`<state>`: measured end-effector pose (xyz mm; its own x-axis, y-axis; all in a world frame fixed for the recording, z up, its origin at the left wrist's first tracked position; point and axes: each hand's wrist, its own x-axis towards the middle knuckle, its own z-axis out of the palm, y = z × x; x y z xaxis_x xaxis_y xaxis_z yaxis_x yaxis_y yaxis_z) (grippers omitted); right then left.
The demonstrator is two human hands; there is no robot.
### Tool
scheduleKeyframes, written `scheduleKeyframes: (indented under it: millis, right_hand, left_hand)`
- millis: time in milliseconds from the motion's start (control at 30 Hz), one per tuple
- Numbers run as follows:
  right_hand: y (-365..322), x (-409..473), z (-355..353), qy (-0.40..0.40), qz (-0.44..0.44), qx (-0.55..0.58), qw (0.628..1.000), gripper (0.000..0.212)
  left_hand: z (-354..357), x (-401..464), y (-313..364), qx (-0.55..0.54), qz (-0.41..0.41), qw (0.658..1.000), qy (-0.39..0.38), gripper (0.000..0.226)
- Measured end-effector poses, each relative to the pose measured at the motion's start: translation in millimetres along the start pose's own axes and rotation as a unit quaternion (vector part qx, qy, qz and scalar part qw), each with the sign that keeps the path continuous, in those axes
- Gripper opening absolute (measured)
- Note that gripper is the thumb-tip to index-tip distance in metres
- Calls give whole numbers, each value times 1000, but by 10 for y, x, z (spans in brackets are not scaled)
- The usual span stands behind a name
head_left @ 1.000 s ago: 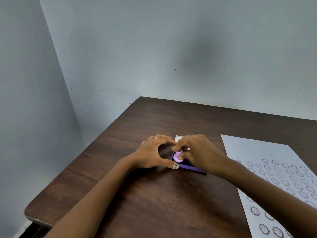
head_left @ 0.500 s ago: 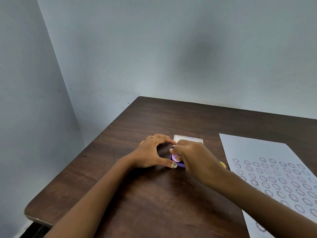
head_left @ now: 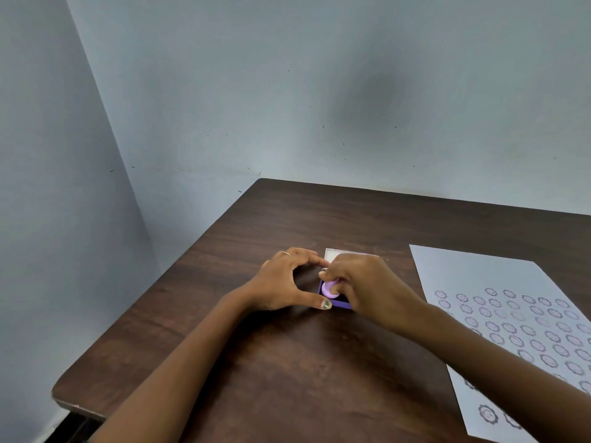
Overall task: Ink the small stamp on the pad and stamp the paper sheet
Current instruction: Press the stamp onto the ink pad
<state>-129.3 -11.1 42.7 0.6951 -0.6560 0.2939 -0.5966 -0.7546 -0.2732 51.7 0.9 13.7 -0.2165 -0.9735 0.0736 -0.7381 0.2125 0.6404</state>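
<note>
A small round lilac stamp (head_left: 329,288) is pressed down on the purple ink pad (head_left: 341,304) in the middle of the dark wooden table (head_left: 287,378). My right hand (head_left: 367,286) pinches the stamp from above and covers most of the pad. My left hand (head_left: 287,282) braces the pad's left side, thumb at its front corner and forefinger at its back corner. The pad's white lid (head_left: 331,252) stands open behind my hands. The white paper sheet (head_left: 486,282) lies to the right, with several rows of purple round stamp marks on it.
The table sits in a room corner, with pale blue walls (head_left: 287,91) to the left and behind. The table's rounded left front corner (head_left: 64,398) drops off to the floor. My right forearm crosses the sheet's near left edge.
My right hand, stamp still on the pad, first shifted left and then lifted slightly, so more of the stamp and the pad's front edge show. The left hand stayed put.
</note>
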Motion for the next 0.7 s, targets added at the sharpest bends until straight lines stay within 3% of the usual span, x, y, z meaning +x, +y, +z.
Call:
scheduleKeyframes:
  millis: [100, 400, 700]
  right_hand:
    - [41, 32, -41, 34, 55, 67, 996, 20]
    - [-23, 102, -56, -15, 51, 5, 999, 26]
    - [-27, 111, -46, -18, 20, -58, 998, 25]
  left_hand:
    - [6, 3, -9, 4, 0, 1000, 5, 74]
    - [-6, -11, 8, -3, -6, 1000, -7, 57]
    - [-4, -2, 9, 0, -1, 1000, -3, 62]
